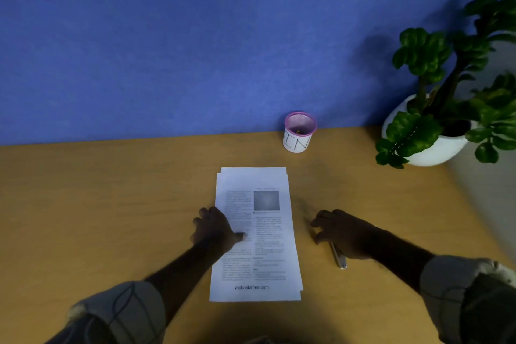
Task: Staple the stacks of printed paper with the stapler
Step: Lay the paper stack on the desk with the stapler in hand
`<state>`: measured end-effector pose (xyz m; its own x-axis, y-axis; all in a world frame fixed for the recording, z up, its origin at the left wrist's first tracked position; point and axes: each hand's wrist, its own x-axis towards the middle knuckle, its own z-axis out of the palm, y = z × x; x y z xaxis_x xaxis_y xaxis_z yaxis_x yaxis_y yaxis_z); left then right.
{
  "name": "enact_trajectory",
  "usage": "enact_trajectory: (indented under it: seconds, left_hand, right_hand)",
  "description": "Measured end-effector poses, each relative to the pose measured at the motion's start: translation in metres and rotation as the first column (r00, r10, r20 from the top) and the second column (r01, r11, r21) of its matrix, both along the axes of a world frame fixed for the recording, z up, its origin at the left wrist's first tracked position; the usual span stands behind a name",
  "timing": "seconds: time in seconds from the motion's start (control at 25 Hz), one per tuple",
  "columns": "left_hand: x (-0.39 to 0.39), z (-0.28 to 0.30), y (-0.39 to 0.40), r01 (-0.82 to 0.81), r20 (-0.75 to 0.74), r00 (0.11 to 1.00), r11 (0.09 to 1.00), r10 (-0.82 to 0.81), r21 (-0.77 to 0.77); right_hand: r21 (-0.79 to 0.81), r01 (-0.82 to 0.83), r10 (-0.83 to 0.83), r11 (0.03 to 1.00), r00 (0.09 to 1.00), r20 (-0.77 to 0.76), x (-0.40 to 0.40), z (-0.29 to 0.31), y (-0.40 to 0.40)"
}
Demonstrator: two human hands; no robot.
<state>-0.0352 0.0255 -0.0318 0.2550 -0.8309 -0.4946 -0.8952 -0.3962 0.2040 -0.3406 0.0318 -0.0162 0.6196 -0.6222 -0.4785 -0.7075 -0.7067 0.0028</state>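
A stack of printed paper (265, 234) lies lengthwise in the middle of the wooden desk (111, 204), its sheets slightly uneven at the edges. My left hand (215, 227) rests flat on the stack's left edge, with the thumb on the page and the fingers spread onto the desk. A slim metallic stapler (339, 258) lies on the desk to the right of the stack. My right hand (343, 230) lies over its far end with loosely curled fingers. Only the stapler's near end shows, and whether the hand grips it is hidden.
A pink mesh cup with a white label (298, 132) stands at the back against the blue wall. A leafy plant in a white pot (435, 145) fills the back right corner. The desk's right edge runs close beside the pot.
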Motion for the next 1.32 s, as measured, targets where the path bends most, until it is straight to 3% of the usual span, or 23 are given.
enact_trajectory:
  seconds: [0.36, 0.48, 0.6, 0.68, 0.76, 0.84, 0.88, 0.96, 1.04, 1.16, 1.32]
  left_hand:
    - [0.002, -0.008, -0.014, 0.045, 0.048, 0.998, 0.998, -0.047, 0.052]
    - [0.009, -0.008, -0.018, -0.012, -0.073, 0.997, 0.997, 0.017, 0.073]
    - [0.023, -0.006, -0.019, -0.031, -0.222, 0.974, 0.996, 0.048, 0.079]
    - [0.028, -0.01, -0.016, 0.03, -0.253, 0.967, 0.998, -0.013, 0.063]
    - [0.03, -0.013, -0.012, -0.062, -0.368, 0.927, 0.998, 0.068, 0.03]
    - [0.03, -0.009, -0.011, -0.179, -0.531, 0.829, 0.983, 0.175, 0.045]
    - [0.03, -0.004, -0.011, -0.202, -0.589, 0.785, 0.978, 0.191, 0.048]
    - [0.031, 0.011, -0.013, -0.206, -0.672, 0.723, 0.979, 0.158, 0.008]
    - [0.033, 0.036, -0.017, -0.188, -0.679, 0.732, 0.976, 0.062, -0.113]
    - [0.045, 0.086, -0.033, -0.153, -0.543, 0.831, 0.89, -0.118, -0.429]
    - [0.065, 0.155, -0.043, -0.157, -0.366, 0.887, 0.561, -0.283, -0.813]
  right_hand:
    - [0.012, -0.013, 0.012, 1.0, 0.999, 0.042, -0.02, 0.0, 0.0]
    - [-0.073, 0.023, -0.017, 0.997, 0.997, 0.075, -0.016, -0.01, 0.001]
    - [-0.081, 0.247, -0.228, 0.966, 0.954, 0.196, -0.004, -0.014, 0.002]
    - [0.045, 0.492, -0.473, 0.87, 0.804, 0.361, 0.012, -0.009, 0.001]
    - [0.317, 0.67, -0.72, 0.671, 0.487, 0.494, 0.028, -0.005, -0.002]
    - [0.572, 0.678, -0.843, 0.462, 0.135, 0.52, 0.043, -0.001, -0.006]
    - [0.659, 0.643, -0.861, 0.39, 0.001, 0.508, 0.049, 0.002, -0.008]
    - [0.774, 0.553, -0.862, 0.309, -0.181, 0.474, 0.061, 0.01, -0.013]
    - [0.827, 0.484, -0.85, 0.287, -0.269, 0.452, 0.069, 0.019, -0.018]
    - [0.869, 0.399, -0.853, 0.291, -0.303, 0.425, 0.076, 0.036, -0.021]
    - [0.856, 0.384, -0.843, 0.345, -0.274, 0.462, 0.082, 0.062, -0.02]
